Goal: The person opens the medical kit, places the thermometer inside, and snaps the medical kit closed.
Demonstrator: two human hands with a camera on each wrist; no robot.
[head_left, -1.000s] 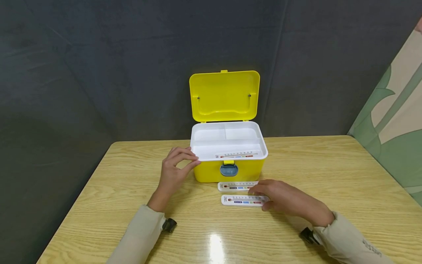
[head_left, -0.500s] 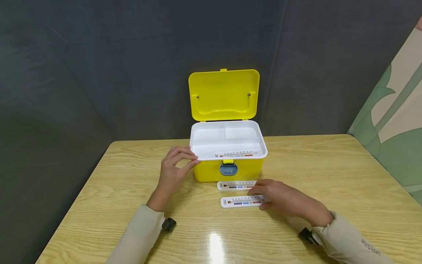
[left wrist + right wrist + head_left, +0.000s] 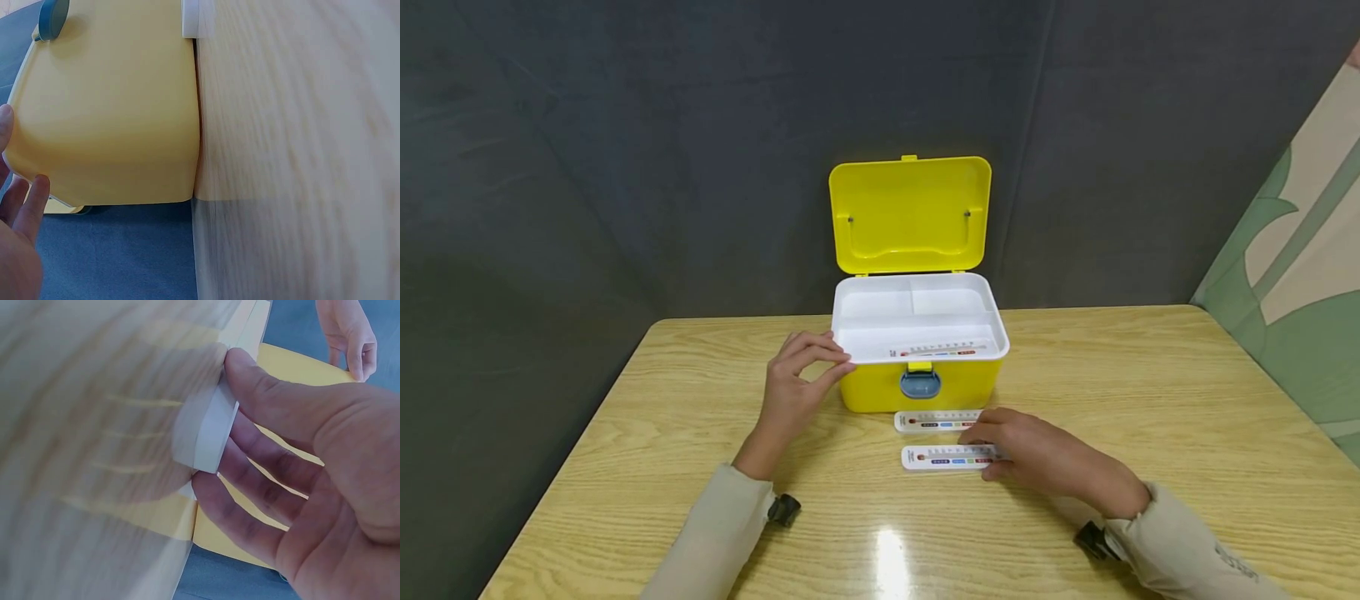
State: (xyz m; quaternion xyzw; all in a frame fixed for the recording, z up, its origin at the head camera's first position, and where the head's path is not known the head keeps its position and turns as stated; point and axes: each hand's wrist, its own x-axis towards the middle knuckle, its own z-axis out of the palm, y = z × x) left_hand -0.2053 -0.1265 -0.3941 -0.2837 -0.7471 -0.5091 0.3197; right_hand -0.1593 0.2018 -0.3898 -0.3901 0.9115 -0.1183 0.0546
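Note:
A yellow storage box (image 3: 880, 389) stands with its lid (image 3: 910, 217) raised and a white divided tray (image 3: 880, 325) inside its top. My left hand (image 3: 797, 379) holds the front left corner of its rim, thumb at the front. One flat white thermometer (image 3: 936, 348) lies in the tray's front compartment. On the table before the box lie two more, side by side: a far thermometer (image 3: 925, 422) and a near thermometer (image 3: 943, 457). My right hand (image 3: 1037, 454) grips the near one at its right end, thumb on the near edge and fingers on the far edge; its tip shows in the right wrist view.
The wooden table (image 3: 647, 442) extends to both sides of the box and toward me. A dark grey cloth (image 3: 722, 167) hangs right behind the box. At the right is a patterned cloth (image 3: 1300, 292) with green leaf shapes.
My right hand has shifted slightly left along the near thermometer, which stays nearly in place. The left hand keeps its hold on the box corner.

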